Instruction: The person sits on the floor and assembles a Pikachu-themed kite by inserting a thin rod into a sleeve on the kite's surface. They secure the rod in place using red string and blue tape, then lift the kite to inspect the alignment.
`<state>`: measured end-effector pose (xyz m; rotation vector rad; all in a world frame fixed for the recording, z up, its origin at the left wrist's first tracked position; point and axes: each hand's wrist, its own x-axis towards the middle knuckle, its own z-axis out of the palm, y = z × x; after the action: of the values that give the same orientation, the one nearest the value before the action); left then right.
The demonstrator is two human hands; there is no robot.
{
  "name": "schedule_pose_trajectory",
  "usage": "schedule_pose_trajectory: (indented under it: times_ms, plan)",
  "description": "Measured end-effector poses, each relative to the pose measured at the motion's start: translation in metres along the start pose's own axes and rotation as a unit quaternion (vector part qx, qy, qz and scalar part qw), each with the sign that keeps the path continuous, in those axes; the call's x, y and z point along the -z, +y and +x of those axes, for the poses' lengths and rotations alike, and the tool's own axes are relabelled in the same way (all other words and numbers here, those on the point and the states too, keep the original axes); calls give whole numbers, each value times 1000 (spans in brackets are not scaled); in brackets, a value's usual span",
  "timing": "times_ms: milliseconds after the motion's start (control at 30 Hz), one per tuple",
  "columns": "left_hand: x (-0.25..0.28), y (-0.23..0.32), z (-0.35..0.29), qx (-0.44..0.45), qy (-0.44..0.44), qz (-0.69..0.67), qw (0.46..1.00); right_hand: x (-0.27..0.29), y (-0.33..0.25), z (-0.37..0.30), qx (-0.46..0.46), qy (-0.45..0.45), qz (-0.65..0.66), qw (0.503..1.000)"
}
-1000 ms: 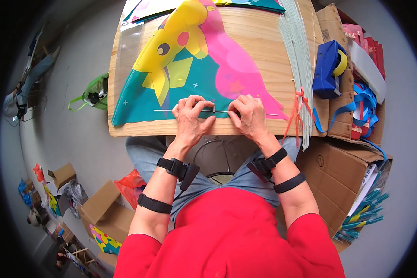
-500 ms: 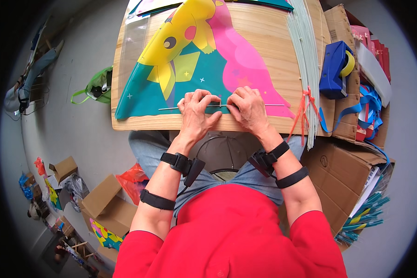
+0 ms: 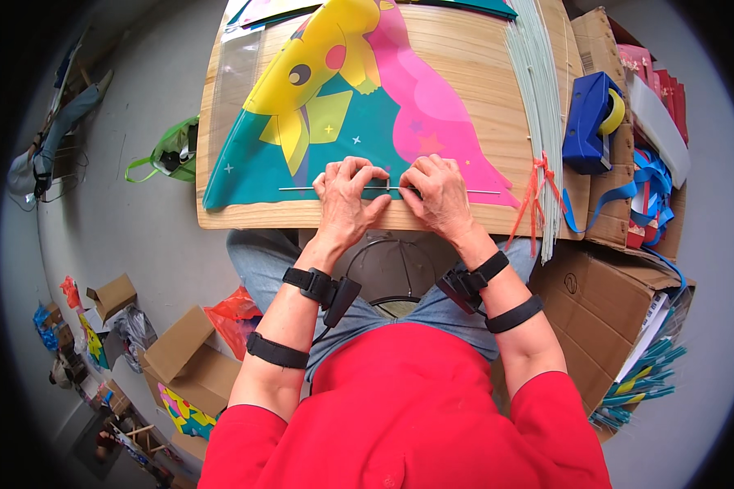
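Observation:
A printed kite (image 3: 373, 130) in teal, pink and yellow lies on the wooden table, its wide edge toward me. Along that edge runs a thin whitish rod (image 3: 483, 191), sticking out past both hands. My left hand (image 3: 348, 200) is closed, thumb and fingers pinching the rod left of its middle. On the right of the middle, my right hand (image 3: 439, 194) pinches the rod with bent fingers. Between my fingertips a small upright fitting (image 3: 388, 186) crosses the rod; its detail is too small to make out.
A bundle of thin pale rods (image 3: 538, 106) tied with red string lies along the table's right side. Beyond it stand a blue tape dispenser (image 3: 587, 122) and cardboard boxes (image 3: 599, 306). More printed sheets (image 3: 457, 6) lie at the far edge. A green bag (image 3: 175, 151) is at left.
My right hand has shifted very slightly, its fingers a little more curled over the rod. My left hand, the kite and the rod look nearly unchanged.

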<state>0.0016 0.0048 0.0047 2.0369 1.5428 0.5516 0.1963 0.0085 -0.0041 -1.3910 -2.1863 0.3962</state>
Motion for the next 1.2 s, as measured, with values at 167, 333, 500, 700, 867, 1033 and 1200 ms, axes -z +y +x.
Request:
schedule_pose_trajectory:
  times_ms: [167,333,500,700,867,1033,1200]
  plan:
    - [-5,-1,1,-7,16,7,1000,-2,1,-1,-7,7,11,1000]
    - [-5,0,0,-1,21,25,999,-3,-1,-1,-11,-1,10,1000]
    - [-6,0,1,-3,20,23,1000,0,-3,-1,-16,-8,15,1000]
    - [-7,-1,2,-8,26,22,999,-1,-1,-2,-13,-3,7,1000]
    - [-6,0,1,0,25,14,1000,-2,-1,-1,-16,-4,13,1000]
    - [-6,1,1,1,23,16,1000,-1,-1,-1,-17,-4,11,1000]
    - [-6,-1,1,-5,24,25,999,-1,-1,-1,-16,-8,13,1000]
